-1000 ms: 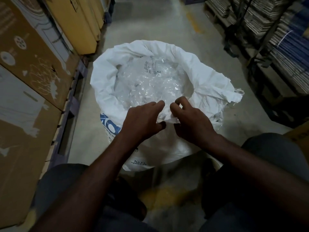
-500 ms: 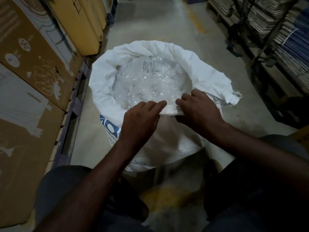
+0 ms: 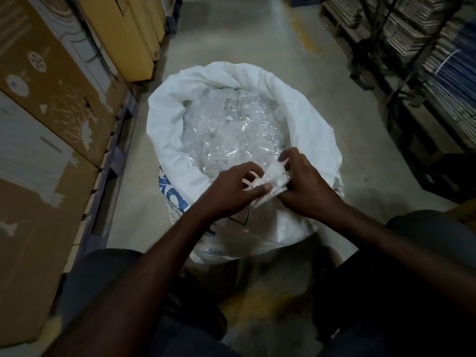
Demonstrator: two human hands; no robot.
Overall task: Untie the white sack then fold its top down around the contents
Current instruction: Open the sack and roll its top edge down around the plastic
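A large white woven sack (image 3: 164, 130) with blue print stands open on the concrete floor, its top rolled down into a thick rim. Inside lies a clear plastic liner (image 3: 231, 135) over shiny transparent contents. At the near rim, my left hand (image 3: 229, 191) and my right hand (image 3: 306, 186) pinch the same bunched fold of the sack's edge (image 3: 273, 179), thumbs and fingers closed on it. The hands are almost touching.
Brown cardboard cartons (image 3: 38, 104) on a pallet line the left side, yellow cartons (image 3: 128, 34) further back. Racks of stacked flat stock (image 3: 425, 47) stand on the right. An aisle of concrete floor (image 3: 244, 29) runs ahead. My knees frame the sack's base.
The near rim was spread flat under my fingers before; now both hands have gathered it into a bunched fold, and the loose flap at the sack's right has been drawn in.
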